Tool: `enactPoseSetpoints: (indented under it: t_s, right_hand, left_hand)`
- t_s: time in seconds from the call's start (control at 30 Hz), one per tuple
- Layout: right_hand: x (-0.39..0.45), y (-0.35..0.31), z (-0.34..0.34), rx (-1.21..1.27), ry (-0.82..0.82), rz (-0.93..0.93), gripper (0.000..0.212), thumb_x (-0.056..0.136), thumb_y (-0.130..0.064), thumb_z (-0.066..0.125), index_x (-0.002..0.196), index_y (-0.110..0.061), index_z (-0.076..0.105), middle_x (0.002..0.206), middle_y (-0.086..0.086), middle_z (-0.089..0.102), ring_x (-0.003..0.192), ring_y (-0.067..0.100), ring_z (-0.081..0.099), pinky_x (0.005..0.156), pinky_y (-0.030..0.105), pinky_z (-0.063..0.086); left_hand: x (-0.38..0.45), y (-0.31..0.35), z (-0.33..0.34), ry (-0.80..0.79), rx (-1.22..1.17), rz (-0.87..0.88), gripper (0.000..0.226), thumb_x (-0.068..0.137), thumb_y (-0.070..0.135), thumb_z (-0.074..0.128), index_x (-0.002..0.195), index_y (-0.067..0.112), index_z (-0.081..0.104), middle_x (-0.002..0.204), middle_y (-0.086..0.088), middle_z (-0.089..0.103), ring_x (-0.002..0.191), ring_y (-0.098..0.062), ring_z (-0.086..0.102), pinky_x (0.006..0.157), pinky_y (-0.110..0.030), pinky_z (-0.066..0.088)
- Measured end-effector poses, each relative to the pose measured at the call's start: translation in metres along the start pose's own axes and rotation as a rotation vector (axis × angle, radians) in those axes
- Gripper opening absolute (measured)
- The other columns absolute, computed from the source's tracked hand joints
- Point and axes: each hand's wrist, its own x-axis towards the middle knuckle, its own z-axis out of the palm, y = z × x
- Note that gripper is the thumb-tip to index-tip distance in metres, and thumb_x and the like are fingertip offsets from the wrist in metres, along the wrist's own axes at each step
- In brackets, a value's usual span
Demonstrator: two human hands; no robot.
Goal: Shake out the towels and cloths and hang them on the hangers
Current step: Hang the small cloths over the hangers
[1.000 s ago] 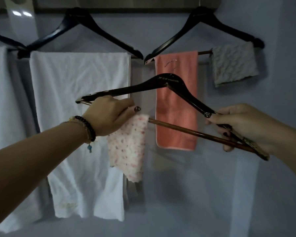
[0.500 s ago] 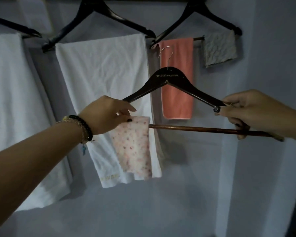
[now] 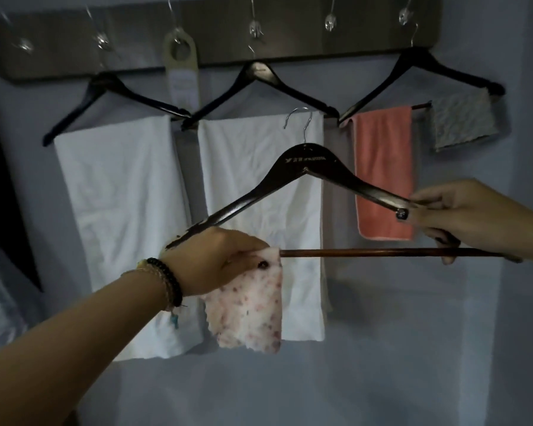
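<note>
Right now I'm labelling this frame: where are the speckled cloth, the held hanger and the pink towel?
speckled cloth (image 3: pixel 246 305): head view, middle of its hanging front.
held hanger (image 3: pixel 308 161): head view, top of the wooden shoulder.
pink towel (image 3: pixel 383 167): head view, middle of its front.

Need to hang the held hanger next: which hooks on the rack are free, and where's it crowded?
Free: the far-left hook and the hook between the middle and right hangers. On the held hanger, the bar is bare from the speckled cloth to the right hand. Crowded: the white towels and pink cloth overlap below.
</note>
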Motion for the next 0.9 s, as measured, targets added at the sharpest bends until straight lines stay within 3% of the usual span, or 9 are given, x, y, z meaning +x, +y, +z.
enactPoseSetpoints:
  t_s: [0.07, 0.17, 0.3, 0.37, 0.47, 0.57, 0.7, 0.8, 0.9]
  right_hand:
    - [0.001, -0.006, 0.005, -0.010, -0.023, -0.050, 0.010, 0.089, -0.013, 0.065, 0.085, -0.017, 0.074, 0.052, 0.007, 0.046, 0.043, 0.018, 0.046, 0.049, 0.042, 0.056]
    - [0.001, -0.018, 0.009, 0.015, -0.043, -0.104, 0.017, 0.088, -0.011, 0.065, 0.081, -0.023, 0.074, 0.056, 0.012, 0.047, 0.048, 0.024, 0.046, 0.048, 0.042, 0.056]
    - [-0.002, -0.027, -0.001, 0.071, -0.026, -0.158, 0.017, 0.088, -0.017, 0.065, 0.076, -0.025, 0.074, 0.056, 0.012, 0.045, 0.049, 0.023, 0.045, 0.049, 0.043, 0.056]
    - [-0.002, -0.032, -0.010, 0.140, -0.007, -0.163, 0.009, 0.085, -0.019, 0.066, 0.083, -0.019, 0.075, 0.055, 0.011, 0.045, 0.047, 0.022, 0.045, 0.047, 0.041, 0.055]
    - [0.001, -0.037, -0.025, 0.182, 0.007, -0.164, 0.015, 0.083, -0.021, 0.066, 0.091, -0.010, 0.073, 0.050, 0.008, 0.045, 0.042, 0.017, 0.046, 0.042, 0.032, 0.051]
    - [-0.004, -0.041, -0.037, 0.148, -0.012, -0.180, 0.011, 0.088, -0.015, 0.064, 0.090, -0.008, 0.072, 0.050, 0.009, 0.046, 0.043, 0.018, 0.046, 0.044, 0.034, 0.053]
    - [-0.017, -0.042, -0.050, 0.115, -0.053, -0.172, 0.010, 0.089, -0.017, 0.064, 0.090, -0.012, 0.073, 0.050, 0.007, 0.046, 0.043, 0.016, 0.047, 0.046, 0.035, 0.053]
    - [-0.026, -0.040, -0.061, 0.115, -0.064, -0.160, 0.011, 0.088, -0.018, 0.065, 0.090, -0.013, 0.074, 0.050, 0.006, 0.047, 0.045, 0.017, 0.047, 0.045, 0.034, 0.053]
    - [-0.034, -0.036, -0.073, 0.113, -0.059, -0.151, 0.011, 0.088, -0.017, 0.064, 0.090, -0.013, 0.073, 0.050, 0.006, 0.046, 0.046, 0.017, 0.047, 0.044, 0.034, 0.054]
  left_hand:
    - [-0.010, 0.001, -0.013, -0.098, -0.011, -0.078, 0.026, 0.095, 0.034, 0.055, 0.118, 0.033, 0.067, 0.089, 0.033, 0.064, 0.077, 0.016, 0.058, 0.074, -0.008, 0.046]
    - [-0.024, 0.010, -0.031, -0.121, 0.057, -0.169, 0.042, 0.093, 0.047, 0.041, 0.128, 0.034, 0.060, 0.100, 0.019, 0.072, 0.086, -0.002, 0.067, 0.079, -0.029, 0.055]
    - [-0.041, 0.026, -0.051, 0.331, 0.321, -0.105, 0.043, 0.090, 0.036, 0.050, 0.127, 0.016, 0.061, 0.126, 0.000, 0.063, 0.117, -0.014, 0.056, 0.101, -0.033, 0.045]
    - [-0.051, 0.040, -0.052, 0.630, 0.284, -0.230, 0.050, 0.086, 0.028, 0.062, 0.131, 0.008, 0.053, 0.141, -0.010, 0.046, 0.132, -0.021, 0.042, 0.112, -0.034, 0.032]
    - [-0.063, 0.059, -0.048, 0.817, -0.099, -0.567, 0.078, 0.079, 0.029, 0.070, 0.142, 0.013, 0.028, 0.150, -0.004, 0.022, 0.140, -0.017, 0.028, 0.116, -0.039, 0.028]
    - [-0.061, 0.076, -0.052, 0.872, -0.572, -0.758, 0.086, 0.081, 0.022, 0.076, 0.143, 0.025, 0.016, 0.148, 0.008, 0.024, 0.133, -0.010, 0.036, 0.111, -0.036, 0.037]
    - [-0.058, 0.086, -0.053, 0.917, -1.029, -0.858, 0.104, 0.066, 0.025, 0.086, 0.147, 0.030, 0.020, 0.151, 0.001, 0.033, 0.125, -0.020, 0.052, 0.095, -0.038, 0.050]
    - [-0.056, 0.101, -0.046, 0.742, -1.229, -0.878, 0.071, 0.071, 0.021, 0.083, 0.133, 0.012, 0.049, 0.124, -0.009, 0.065, 0.106, -0.031, 0.067, 0.081, -0.043, 0.057]
    - [-0.046, 0.123, -0.037, 0.734, -1.216, -0.886, 0.027, 0.091, 0.032, 0.059, 0.110, 0.013, 0.064, 0.102, -0.005, 0.074, 0.099, -0.029, 0.070, 0.073, -0.040, 0.057]
